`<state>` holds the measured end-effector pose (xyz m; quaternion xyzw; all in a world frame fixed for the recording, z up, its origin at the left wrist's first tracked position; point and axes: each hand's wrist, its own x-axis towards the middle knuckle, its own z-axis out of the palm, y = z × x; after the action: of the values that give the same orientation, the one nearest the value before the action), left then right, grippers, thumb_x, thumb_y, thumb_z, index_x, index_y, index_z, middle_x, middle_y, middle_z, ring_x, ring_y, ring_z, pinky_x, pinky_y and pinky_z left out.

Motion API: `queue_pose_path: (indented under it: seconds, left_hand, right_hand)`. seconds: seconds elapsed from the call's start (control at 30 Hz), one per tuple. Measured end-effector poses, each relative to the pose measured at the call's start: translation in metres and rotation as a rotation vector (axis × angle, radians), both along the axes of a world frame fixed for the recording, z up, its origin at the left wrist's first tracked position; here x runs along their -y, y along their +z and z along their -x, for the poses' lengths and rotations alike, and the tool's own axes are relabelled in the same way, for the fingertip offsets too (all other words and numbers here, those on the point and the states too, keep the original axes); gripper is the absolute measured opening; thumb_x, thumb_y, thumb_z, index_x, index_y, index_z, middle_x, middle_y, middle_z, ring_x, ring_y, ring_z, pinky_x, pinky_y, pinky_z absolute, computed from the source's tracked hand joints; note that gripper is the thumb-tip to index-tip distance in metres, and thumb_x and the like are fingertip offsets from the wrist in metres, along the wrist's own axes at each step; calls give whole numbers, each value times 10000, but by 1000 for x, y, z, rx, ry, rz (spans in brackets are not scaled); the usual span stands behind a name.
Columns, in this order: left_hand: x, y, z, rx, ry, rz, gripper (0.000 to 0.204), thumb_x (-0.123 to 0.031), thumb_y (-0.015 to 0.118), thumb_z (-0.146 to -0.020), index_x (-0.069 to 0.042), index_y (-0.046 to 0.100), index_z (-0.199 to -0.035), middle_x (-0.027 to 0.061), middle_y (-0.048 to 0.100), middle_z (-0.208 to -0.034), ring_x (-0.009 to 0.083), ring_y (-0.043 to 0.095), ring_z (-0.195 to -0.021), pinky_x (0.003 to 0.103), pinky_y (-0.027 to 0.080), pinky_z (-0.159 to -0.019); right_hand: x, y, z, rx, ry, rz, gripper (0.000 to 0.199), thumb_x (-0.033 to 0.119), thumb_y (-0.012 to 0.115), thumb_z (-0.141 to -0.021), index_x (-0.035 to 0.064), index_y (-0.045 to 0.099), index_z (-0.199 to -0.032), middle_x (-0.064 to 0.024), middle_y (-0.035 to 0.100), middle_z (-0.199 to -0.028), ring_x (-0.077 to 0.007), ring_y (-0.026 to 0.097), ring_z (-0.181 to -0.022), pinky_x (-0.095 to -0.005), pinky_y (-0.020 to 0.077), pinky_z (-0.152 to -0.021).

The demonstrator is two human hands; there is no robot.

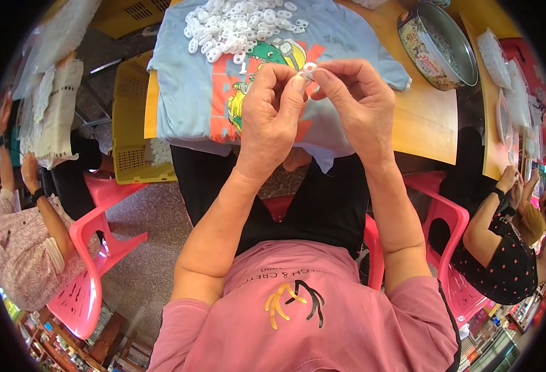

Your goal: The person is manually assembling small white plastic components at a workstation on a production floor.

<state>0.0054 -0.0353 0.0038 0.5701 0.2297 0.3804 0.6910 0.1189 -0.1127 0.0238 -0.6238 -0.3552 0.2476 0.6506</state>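
Both hands meet above the near part of a light blue printed shirt (183, 93) spread on the table. Between the fingertips is a small white plastic piece with holes (310, 67). My left hand (272, 115) pinches it from the left, thumb against the forefinger. From the other side my right hand (361, 102) grips it with thumb and forefinger, its other fingers curled. Beyond them, a heap of similar white two-holed plastic pieces (233, 25) lies on the shirt. One loose white piece (243, 67) rests just left of my hands.
A round tin (418, 56) holding small shiny bits stands at the right on the orange-yellow table (431, 124). Yellow crates (130, 118) are at the left, one with white pieces inside. People sit on pink chairs (87, 273) at both sides.
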Motion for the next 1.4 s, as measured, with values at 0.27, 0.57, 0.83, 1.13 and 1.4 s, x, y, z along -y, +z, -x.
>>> queue_pose_path:
  seconds: [0.27,0.57,0.83,1.13,1.4]
  left_hand:
    - [1,-4,-3,7,22,-61,82,-90,567,-979,-32,528,-937,-39,528,-743,18,429,-633,194,353,-538]
    - [2,-4,-3,7,20,-32,84,-101,563,-984,-38,525,-942,-43,518,-734,14,425,-627,188,346,-532]
    - [3,-4,-3,20,26,14,101,-125,568,-988,-36,528,-961,-27,555,-777,21,462,-657,188,383,-555]
    - [3,-3,-2,-2,35,18,109,-131,573,-988,-29,534,-982,-11,582,-805,31,488,-680,192,415,-577]
    - [2,-5,-1,0,26,-2,103,-124,569,-990,-28,534,-983,-10,586,-808,24,478,-673,190,406,-569]
  right_hand:
    - [2,-9,3,78,-39,-57,136,46,681,-908,-27,628,-1010,-88,699,-955,-132,670,-777,-242,538,-716]
    - [2,-8,7,-22,-92,-73,149,58,690,-905,-20,636,-1020,-82,698,-963,-129,667,-773,-235,529,-705]
    - [0,-6,8,-18,-102,-67,154,63,693,-904,-21,640,-1022,-76,696,-960,-120,653,-749,-227,518,-690]
    - [-2,-6,2,169,-66,-43,146,26,689,-897,-30,635,-1022,-79,689,-984,-97,631,-769,-223,526,-707]
    - [-5,-5,4,137,-56,-43,154,13,679,-900,-30,625,-1038,-78,686,-989,-101,642,-803,-232,536,-733]
